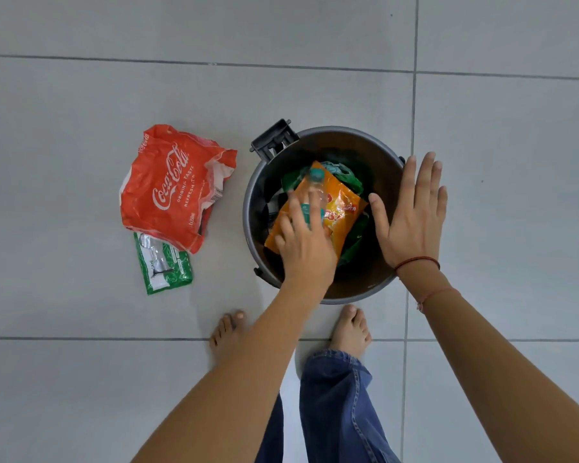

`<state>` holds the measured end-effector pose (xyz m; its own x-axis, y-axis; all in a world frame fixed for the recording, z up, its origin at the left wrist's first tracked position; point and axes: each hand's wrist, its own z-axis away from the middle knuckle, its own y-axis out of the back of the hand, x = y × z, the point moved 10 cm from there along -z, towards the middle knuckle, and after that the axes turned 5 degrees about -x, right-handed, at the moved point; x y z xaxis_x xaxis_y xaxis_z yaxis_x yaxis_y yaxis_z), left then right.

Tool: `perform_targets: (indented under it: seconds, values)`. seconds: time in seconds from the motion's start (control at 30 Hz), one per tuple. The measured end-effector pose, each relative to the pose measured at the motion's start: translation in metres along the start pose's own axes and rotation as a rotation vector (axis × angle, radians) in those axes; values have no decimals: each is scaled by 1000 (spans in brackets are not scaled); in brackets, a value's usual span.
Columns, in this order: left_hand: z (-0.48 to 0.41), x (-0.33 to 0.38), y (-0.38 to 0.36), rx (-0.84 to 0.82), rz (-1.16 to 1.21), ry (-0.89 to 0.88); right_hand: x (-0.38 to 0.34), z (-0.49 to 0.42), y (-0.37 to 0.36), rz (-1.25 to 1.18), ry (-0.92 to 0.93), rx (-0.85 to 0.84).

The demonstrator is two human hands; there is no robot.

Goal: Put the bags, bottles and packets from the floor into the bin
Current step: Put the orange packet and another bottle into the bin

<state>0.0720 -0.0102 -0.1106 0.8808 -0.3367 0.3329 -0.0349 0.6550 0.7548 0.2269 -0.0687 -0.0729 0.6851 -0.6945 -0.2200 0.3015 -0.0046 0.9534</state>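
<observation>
Bin (386,145) on grey tiles; above it, left hand (306,240) grips a clear bottle (315,195), right hand (411,215) spread flat, empty. Red bag (171,188) lies left of bin.

Left hand (306,242) grips a bottle (313,195) over the bin (386,282); right hand (411,215) spread flat.
</observation>
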Motion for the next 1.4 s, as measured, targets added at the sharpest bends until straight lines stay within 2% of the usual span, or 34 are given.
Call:
perform_targets:
  seconds: [0.07, 0.2, 0.27, 0.33, 0.47, 0.53, 0.57, 0.63, 0.7, 0.77, 0.83, 0.97, 1.1, 1.2, 1.33, 1.4]
  values:
    - [-22, -12, -34, -152, -165, 32, 0, 1, 0, -1, 5, 12]
    - [-38, -14, -44, -174, -267, 7, 1, 0, -1, 6, 3, 9]
    - [-32, -4, -30, -151, -233, -61, 0, 0, -1, 4, 2, -2]
    - [-19, 7, 0, -11, -101, -168, 1, 1, -1, 10, -1, -11]
    - [21, -10, 83, 407, 210, -326, 0, 1, -1, 16, -6, -12]
    - [27, -58, 109, 615, 267, -204, 0, 1, -1, 16, -3, -9]
    - [23, -90, 112, 659, 274, -89, 0, 1, 0, 17, -2, -7]
    - [7, -152, 97, 601, 241, 154, -1, 1, 0, 19, 3, 4]
    - [-10, -198, 65, 413, 124, 307, -1, 1, 0, 23, 4, 12]
    - [-22, -224, 34, 196, -51, 329, -1, 0, -2, 31, 4, 14]
    - [-31, -235, 15, 64, -211, 300, 0, 0, -2, 38, 4, 19]
    - [-46, -243, 5, 31, -356, 343, -1, 1, -2, 32, 20, 27]
    - [-55, -239, 5, 90, -390, 321, 0, 1, -2, 27, 22, 36]
    - [-51, -226, 16, 137, -242, 293, 0, -1, -3, 21, 23, 38]
    - [-7, -175, 86, 443, 214, 212, 1, 0, -3, 0, 2, 16]
    - [31, -130, 128, 541, 367, 88, 1, 0, -4, -12, -1, 1]
